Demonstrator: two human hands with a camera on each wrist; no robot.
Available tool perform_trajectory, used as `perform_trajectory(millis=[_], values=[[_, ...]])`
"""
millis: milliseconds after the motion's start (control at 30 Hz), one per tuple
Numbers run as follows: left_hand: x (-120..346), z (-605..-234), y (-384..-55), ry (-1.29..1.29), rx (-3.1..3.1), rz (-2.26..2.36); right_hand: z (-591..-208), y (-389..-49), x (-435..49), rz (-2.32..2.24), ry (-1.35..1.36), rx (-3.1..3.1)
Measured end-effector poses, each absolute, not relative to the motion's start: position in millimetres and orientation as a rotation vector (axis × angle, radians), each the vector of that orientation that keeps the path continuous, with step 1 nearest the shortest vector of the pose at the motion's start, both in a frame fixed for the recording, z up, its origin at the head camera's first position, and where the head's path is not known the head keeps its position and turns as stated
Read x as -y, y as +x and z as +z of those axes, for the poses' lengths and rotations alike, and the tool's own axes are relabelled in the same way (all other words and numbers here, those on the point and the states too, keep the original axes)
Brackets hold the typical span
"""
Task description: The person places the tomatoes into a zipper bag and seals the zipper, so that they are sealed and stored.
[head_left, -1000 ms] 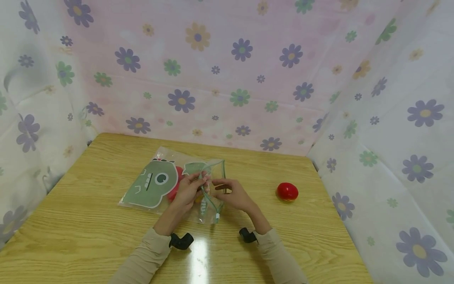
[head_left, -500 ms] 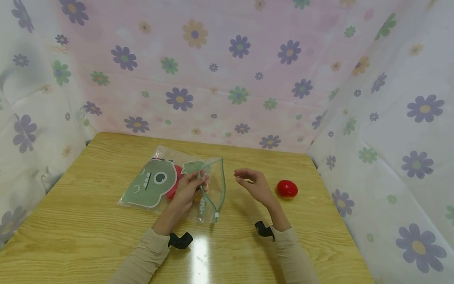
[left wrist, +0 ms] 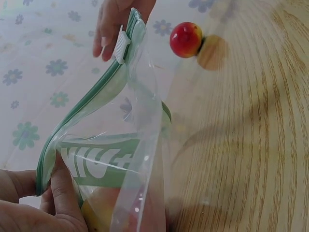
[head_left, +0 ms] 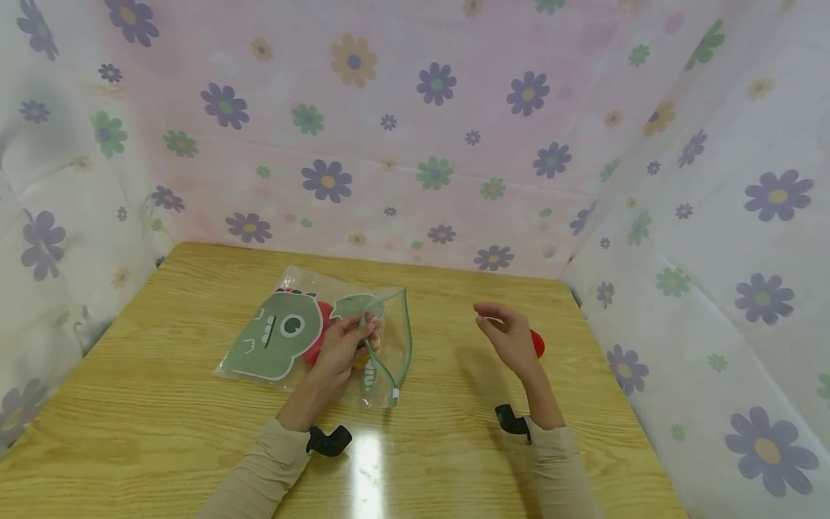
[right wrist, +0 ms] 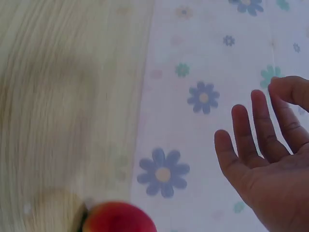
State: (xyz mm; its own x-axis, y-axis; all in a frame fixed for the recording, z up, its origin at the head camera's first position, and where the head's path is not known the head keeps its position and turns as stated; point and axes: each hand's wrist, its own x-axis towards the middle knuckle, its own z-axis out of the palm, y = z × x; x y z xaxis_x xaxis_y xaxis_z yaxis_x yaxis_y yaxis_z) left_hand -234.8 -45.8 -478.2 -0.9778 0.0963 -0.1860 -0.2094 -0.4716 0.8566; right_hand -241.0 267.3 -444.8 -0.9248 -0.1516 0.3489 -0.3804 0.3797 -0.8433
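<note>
My left hand (head_left: 338,351) pinches the green zip edge of a clear zipper bag (left wrist: 104,108) and keeps its mouth spread. A green one-eyed monster is printed on the bag, which lies on the table in the head view. Through the plastic show red and yellow fruit (left wrist: 99,212). My right hand (head_left: 511,337) is raised above the table with relaxed fingers and holds nothing. Just beyond it a red apple-like fruit (head_left: 537,344) sits on the table, partly covered by the hand; the left wrist view shows this fruit (left wrist: 186,39) whole, red with yellow.
The wooden table (head_left: 162,432) runs up to flower-printed curtains (head_left: 402,144) at the back and both sides. A white slider (head_left: 395,393) sits at the near end of the bag's zip. Black wrist mounts (head_left: 331,441) stick out from both sleeves.
My right hand has left the bag's mouth and moved right, toward the red fruit. The bag's opening now shows wider, while my left hand keeps its place on the edge.
</note>
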Motion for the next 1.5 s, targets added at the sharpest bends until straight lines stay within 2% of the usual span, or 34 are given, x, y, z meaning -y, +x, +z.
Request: perform_trajectory(millis=[233,400,867,1500], values=[[47,-479,-235,-0.157,-1.511,2.545,-439,-234,-289,1.174,0.335,2.570],[46,-479,-233,-0.151,-1.510,2.538,-439,-235,-303,1.056,0.225,2.683],[43,-481,-235,-0.157,-1.500,2.545,-439,-234,-344,1.072,-0.256,2.980],[46,-482,-236,-0.110,-1.520,2.552,-449,-228,-339,1.141,-0.386,2.978]])
